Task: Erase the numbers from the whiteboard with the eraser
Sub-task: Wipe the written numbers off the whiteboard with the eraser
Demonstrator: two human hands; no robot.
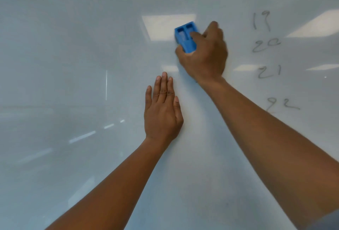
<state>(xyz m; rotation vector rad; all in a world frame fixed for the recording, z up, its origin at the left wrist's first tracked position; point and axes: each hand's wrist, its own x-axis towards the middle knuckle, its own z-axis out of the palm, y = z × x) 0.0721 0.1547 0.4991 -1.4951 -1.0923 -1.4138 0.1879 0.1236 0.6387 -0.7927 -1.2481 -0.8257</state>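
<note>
The whiteboard [73, 64] fills the whole frame, pale and glossy, with ceiling lights mirrored on it. Its left and centre look clean. A column of handwritten numbers [269, 60] runs down the right side of the frame: 19, 20, 21 and what reads as 22, all faint grey.

My right hand [205, 55] reaches up into the upper centre of the frame, just left of that column. Its fingers [197, 36] are closed around the eraser [186, 36], thumb on the lower side and a fingertip lying across the top. My left hand [162, 110] lies flat on the board lower down, at the centre of the frame, fingers straight and together, holding nothing.

The eraser is a small blue block with two rectangular hollows moulded into its back. I judge it light, stiff plastic, with a softer wiping face hidden against the board. Gripping it by the long sides, as now, should keep that face flat. The slick board should offer little drag, so steady pressure matters more than force.
</note>
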